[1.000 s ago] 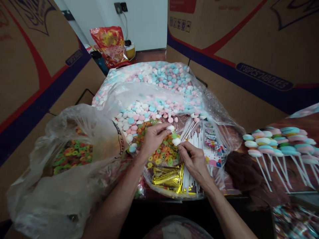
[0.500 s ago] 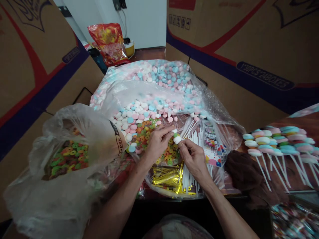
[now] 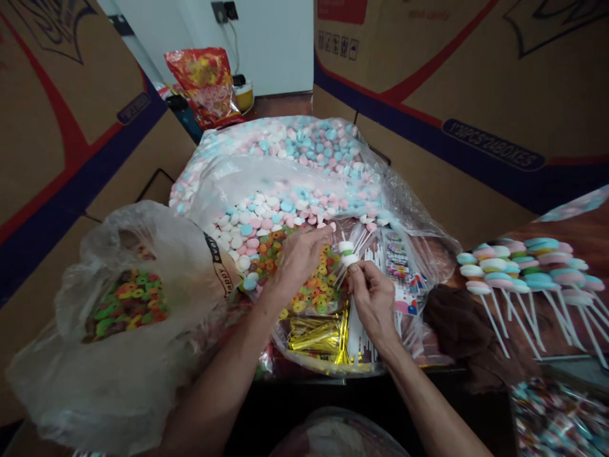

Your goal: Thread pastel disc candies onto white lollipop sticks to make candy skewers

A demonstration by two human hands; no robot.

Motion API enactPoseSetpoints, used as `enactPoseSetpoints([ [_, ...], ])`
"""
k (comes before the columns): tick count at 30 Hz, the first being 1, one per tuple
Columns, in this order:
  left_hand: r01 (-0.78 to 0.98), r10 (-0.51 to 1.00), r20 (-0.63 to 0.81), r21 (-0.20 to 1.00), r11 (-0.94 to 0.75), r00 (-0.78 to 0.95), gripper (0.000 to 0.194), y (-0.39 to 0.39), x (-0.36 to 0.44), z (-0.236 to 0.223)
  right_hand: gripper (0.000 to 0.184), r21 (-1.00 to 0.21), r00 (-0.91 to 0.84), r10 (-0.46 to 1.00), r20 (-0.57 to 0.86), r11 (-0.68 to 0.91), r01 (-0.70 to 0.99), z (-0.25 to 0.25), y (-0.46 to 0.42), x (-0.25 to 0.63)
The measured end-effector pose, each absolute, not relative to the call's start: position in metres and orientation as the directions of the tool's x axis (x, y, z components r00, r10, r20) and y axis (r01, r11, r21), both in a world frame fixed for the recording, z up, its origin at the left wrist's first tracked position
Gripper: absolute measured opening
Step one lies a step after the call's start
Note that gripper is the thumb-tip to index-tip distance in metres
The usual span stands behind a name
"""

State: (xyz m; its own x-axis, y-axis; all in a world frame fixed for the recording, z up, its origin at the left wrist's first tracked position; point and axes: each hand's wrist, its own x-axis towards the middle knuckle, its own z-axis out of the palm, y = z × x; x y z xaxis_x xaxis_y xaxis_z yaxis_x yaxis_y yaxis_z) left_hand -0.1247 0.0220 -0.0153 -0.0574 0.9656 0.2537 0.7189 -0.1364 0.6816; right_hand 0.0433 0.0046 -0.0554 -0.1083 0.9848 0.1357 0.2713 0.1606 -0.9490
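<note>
My right hand pinches a marshmallow skewer, held upright with a green ring between two white marshmallows and the stick's tip showing on top. My left hand reaches over the gummy rings with fingers stretched out. Its fingertips are at the edge of a pile of pink, white and blue marshmallows; whether they touch one I cannot tell. White sticks lie beside my right hand, partly covered by it. Gold twist ties lie just below the rings.
A plastic bag of gummy rings stands at the left. Finished marshmallow skewers lie at the right beside a brown cloth. Large cardboard boxes flank the table. A red snack bag stands at the back.
My left hand has come off the skewer and moved up toward the pink marshmallows. My right hand keeps the skewer, now more upright and slightly to the right.
</note>
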Motion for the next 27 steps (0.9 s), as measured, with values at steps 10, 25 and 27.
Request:
enactPoseSetpoints([
  [10, 0.97, 0.988, -0.009, 0.189, -0.151, 0.156, 0.026, 0.046, -0.119, -0.012, 0.03, -0.944, -0.13, 0.985, 0.117, 0.151, 0.295, -0.06, 0.004, 0.043],
  [25, 0.67, 0.987, 0.073, 0.741, 0.042, -0.143, 0.014, 0.055, -0.126, -0.031, 0.028, -0.95, -0.13, 0.984, 0.12, 0.152, 0.272, -0.057, 0.003, 0.045],
  [27, 0.414, 0.965, 0.09, 0.91, 0.02, -0.245, 0.009, 0.053, -0.131, -0.034, 0.028, -0.956, -0.157, 0.982, 0.106, 0.144, 0.254, -0.056, 0.002, 0.045],
])
